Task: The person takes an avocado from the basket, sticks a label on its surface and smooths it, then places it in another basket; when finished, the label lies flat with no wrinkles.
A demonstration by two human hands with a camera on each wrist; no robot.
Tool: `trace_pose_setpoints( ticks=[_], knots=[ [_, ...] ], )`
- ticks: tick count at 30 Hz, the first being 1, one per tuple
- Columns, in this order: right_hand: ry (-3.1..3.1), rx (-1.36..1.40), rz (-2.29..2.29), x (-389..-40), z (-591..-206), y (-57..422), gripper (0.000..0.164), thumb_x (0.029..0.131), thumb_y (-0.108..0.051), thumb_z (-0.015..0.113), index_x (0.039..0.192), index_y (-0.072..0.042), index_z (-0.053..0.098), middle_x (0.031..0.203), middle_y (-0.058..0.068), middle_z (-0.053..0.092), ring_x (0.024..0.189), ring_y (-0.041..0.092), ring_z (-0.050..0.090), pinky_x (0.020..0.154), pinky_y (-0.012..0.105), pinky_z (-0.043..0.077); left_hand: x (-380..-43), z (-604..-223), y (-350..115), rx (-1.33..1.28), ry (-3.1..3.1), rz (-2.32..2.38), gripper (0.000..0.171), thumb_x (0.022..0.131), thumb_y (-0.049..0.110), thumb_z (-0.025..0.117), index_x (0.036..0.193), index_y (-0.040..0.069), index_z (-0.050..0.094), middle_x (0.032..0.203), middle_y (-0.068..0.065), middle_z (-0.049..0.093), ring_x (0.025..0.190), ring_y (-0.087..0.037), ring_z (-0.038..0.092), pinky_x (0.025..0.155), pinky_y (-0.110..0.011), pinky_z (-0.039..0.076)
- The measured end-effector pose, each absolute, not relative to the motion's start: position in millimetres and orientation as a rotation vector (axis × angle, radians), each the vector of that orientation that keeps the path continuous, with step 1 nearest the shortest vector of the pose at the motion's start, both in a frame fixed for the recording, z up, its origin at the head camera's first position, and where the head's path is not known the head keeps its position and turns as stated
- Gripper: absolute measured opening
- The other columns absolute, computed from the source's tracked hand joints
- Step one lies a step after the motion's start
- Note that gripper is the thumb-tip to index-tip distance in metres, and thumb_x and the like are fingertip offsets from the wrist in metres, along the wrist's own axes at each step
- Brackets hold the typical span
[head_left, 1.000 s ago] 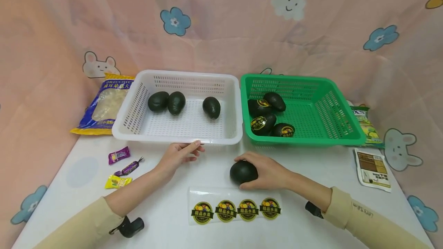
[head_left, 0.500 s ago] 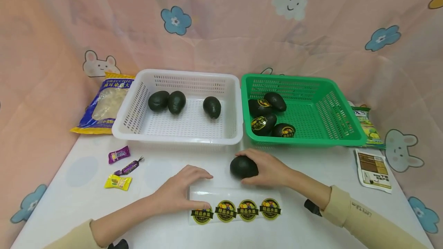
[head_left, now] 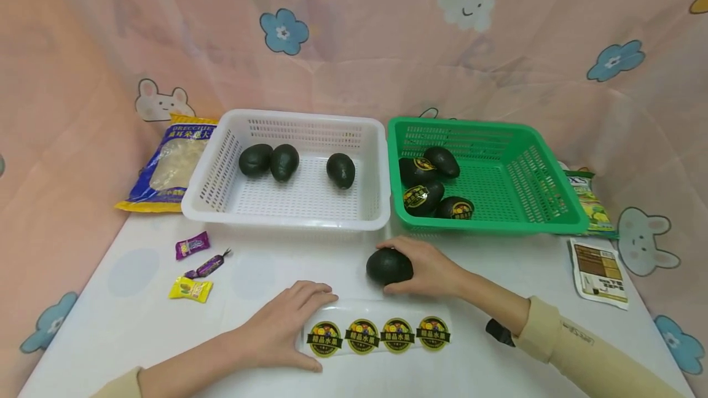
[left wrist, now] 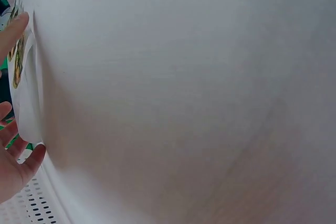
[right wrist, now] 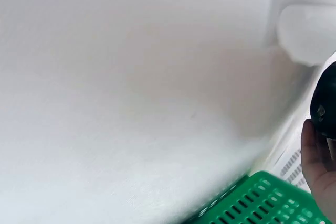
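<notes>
A person's right hand (head_left: pixel 424 268) grips a dark avocado (head_left: pixel 389 266) just beyond a clear sheet (head_left: pixel 381 308) of stickers (head_left: pixel 362 336) reading “精品水果”; the left hand (head_left: pixel 281 329) spreads at the sheet's edge. A blue-and-yellow bag (head_left: pixel 176 167) shows “ORECCHIE” beside a white basket (head_left: pixel 287 221).

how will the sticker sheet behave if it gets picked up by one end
The sticker sheet is probably floppy, since its edge looks bent in the left wrist view. It seems thin, so it should be light for its size. Its glossy sheen suggests it may be slippery.
</notes>
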State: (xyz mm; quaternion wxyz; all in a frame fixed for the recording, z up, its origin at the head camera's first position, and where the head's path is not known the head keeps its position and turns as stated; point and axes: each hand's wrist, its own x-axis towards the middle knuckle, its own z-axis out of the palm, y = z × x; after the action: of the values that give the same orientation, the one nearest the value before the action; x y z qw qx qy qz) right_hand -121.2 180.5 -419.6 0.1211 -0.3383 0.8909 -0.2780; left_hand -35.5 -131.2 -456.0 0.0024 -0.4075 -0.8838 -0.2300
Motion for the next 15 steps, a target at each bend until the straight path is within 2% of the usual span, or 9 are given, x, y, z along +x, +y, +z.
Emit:
trace_pose_setpoints(
  ticks=[8,15],
  knots=[
    [2.570,-0.963,-0.749,-119,-421,178,0.074,0.075,-0.043,0.083,0.138,-0.019,0.051,0.133,-0.003,0.056,0.117,0.015,0.055,0.092,0.041,0.049,-40,-455,-131,-1.296,-2.830,-0.735,0.097,0.063,0.058,0.085,0.140,0.015,0.045,0.138,-0.002,0.045,0.124,-0.016,0.042,0.101,-0.037,0.044],
    [2.578,-0.945,-0.741,-123,-417,178,0.078,0.074,-0.044,0.083,0.140,-0.017,0.050,0.136,-0.004,0.054,0.121,0.015,0.052,0.096,0.043,0.046,-48,-453,-131,-1.304,-2.871,-0.897,0.083,0.069,0.042,0.087,0.138,0.017,0.048,0.133,0.003,0.045,0.117,-0.012,0.047,0.096,-0.031,0.047]
  ],
)
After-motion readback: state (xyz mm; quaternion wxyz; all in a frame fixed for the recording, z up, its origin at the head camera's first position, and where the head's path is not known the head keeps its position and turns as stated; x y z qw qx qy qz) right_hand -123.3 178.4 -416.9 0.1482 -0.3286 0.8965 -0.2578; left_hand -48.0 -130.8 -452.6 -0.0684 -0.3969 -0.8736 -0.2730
